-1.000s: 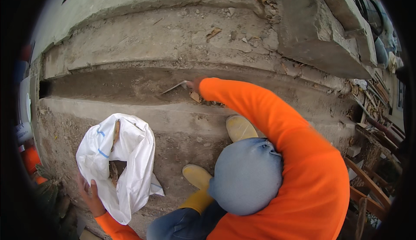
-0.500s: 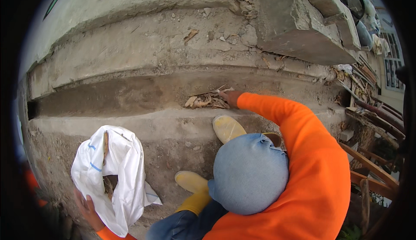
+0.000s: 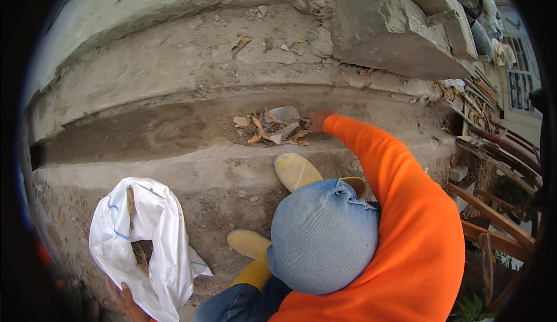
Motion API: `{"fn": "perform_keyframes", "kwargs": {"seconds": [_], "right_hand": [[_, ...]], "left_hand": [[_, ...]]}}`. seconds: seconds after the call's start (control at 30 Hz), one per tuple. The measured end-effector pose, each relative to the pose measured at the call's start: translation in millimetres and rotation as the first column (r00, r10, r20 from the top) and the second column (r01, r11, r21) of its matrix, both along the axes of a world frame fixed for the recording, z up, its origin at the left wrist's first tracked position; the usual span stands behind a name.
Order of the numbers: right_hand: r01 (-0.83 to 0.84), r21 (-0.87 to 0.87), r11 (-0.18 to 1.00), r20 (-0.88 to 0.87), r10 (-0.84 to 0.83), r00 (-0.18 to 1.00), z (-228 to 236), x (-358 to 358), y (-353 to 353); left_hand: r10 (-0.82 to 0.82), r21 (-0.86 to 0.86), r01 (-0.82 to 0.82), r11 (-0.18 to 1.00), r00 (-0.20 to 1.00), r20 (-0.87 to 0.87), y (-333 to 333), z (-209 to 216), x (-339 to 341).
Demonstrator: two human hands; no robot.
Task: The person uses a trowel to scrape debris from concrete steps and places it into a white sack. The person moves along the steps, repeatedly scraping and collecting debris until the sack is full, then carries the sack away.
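My left hand [image 3: 125, 301] grips the lower side of a white woven sack [image 3: 168, 246] with blue marks, partly hidden by its folds. The sack's mouth gapes, with brown debris [image 3: 141, 255] inside. My right arm, in an orange sleeve, reaches into a shallow concrete channel. There my right hand [image 3: 316, 120] is closed, somewhat blurred, on what looks like a trowel with a flat grey blade [image 3: 284, 113]. Its blade lies against a small heap of dry leaves [image 3: 258, 131] and scraps.
My bent knee [image 3: 325, 235] in denim and my yellow boots [image 3: 297, 170] are beside the channel [image 3: 133, 127]. A heavy concrete block [image 3: 400, 37] stands at the far right. Wooden boards and sticks [image 3: 493, 217] pile up along the right. A concrete ledge [image 3: 191, 43] with rubble lies beyond.
My right hand has shifted slightly at the leaf heap, and the grey blade now shows. The leaves are spread differently. My left hand stays at the sack; the whole view has moved a little.
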State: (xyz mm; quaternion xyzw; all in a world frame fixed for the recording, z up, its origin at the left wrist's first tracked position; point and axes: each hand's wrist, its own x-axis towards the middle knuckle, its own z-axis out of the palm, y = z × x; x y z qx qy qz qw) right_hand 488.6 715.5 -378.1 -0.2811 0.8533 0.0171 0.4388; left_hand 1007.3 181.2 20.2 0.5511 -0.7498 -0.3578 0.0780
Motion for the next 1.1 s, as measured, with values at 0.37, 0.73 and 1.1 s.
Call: {"fn": "perform_keyframes", "kwargs": {"seconds": [0.37,0.73,1.1], "right_hand": [[-0.131,-0.179,0.975,0.266,0.177,0.948,-6,-12,-88],[-0.181,-0.268,0.946,0.053,0.202,0.978,96,-14,-126],[-0.509,-0.361,0.781,-0.276,0.432,0.859,379,32,-260]], "left_hand": [[0.014,0.145,0.036,0.989,0.945,-0.326,58,12,-27],[-0.070,-0.154,0.018,0.988,0.936,-0.344,101,22,-56],[-0.077,-0.273,-0.052,0.961,0.894,-0.441,89,25,-42]]}}
